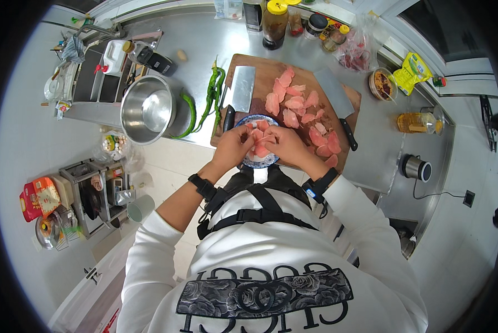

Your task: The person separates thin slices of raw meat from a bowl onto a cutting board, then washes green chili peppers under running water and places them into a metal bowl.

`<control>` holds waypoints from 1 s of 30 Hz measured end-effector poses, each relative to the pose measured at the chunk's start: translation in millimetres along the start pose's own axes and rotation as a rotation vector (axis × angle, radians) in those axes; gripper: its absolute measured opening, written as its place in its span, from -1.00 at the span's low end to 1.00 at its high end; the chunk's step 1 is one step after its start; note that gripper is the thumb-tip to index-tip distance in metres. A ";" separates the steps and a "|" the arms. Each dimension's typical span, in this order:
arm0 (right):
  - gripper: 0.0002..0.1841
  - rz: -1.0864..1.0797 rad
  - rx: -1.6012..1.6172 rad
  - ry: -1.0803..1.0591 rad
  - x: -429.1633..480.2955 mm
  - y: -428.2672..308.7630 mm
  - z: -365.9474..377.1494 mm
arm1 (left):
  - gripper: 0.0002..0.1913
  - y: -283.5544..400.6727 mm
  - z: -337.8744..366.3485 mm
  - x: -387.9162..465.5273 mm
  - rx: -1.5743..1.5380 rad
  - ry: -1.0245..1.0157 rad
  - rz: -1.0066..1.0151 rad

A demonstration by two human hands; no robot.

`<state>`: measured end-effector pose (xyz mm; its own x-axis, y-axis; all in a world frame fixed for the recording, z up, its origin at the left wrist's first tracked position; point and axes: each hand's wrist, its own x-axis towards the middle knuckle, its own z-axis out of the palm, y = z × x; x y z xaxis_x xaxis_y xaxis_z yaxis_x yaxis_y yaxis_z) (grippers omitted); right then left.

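Note:
Both hands meet over a blue-and-white patterned plate (250, 163) at the near edge of a wooden cutting board (242, 60). Pale pink meat slices (260, 150) lie in the plate. My left hand (234, 143) pinches a slice at its left side. Fingers of my right hand (288, 143) grip a slice (266, 138) from the right. More thin meat slices (294, 102) are spread across the board. One cleaver (243, 89) lies left of them, its black handle beside my left hand. A second cleaver (336, 93) rests on the board's right side.
Green chili peppers (211, 93) and a steel bowl (148, 109) sit left of the board. A sink (93, 75) is further left. Bottles and jars (275, 25) line the back. To the right are a bowl of sauce (383, 84) and an oil bottle (417, 123).

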<state>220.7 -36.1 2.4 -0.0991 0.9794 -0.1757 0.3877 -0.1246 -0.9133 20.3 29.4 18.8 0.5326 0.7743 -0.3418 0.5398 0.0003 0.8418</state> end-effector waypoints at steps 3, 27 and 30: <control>-0.84 0.032 -0.008 -0.004 0.0 -3.0 -1.3 | -0.82 0.2 0.4 4.9 -0.043 -0.001 0.020; -0.82 0.168 0.736 0.244 -16.9 9.2 -36.3 | -0.57 40.9 18.7 41.6 -0.762 -0.143 -0.405; -0.86 0.168 0.673 0.252 -18.3 15.4 -37.0 | -0.61 52.1 25.0 40.6 -0.687 -0.182 -0.214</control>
<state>262.3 -50.1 5.2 0.1573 0.9352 -0.3174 -0.2750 -0.2672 -0.9235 86.3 45.1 38.3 0.5930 0.5960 -0.5413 0.1457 0.5818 0.8002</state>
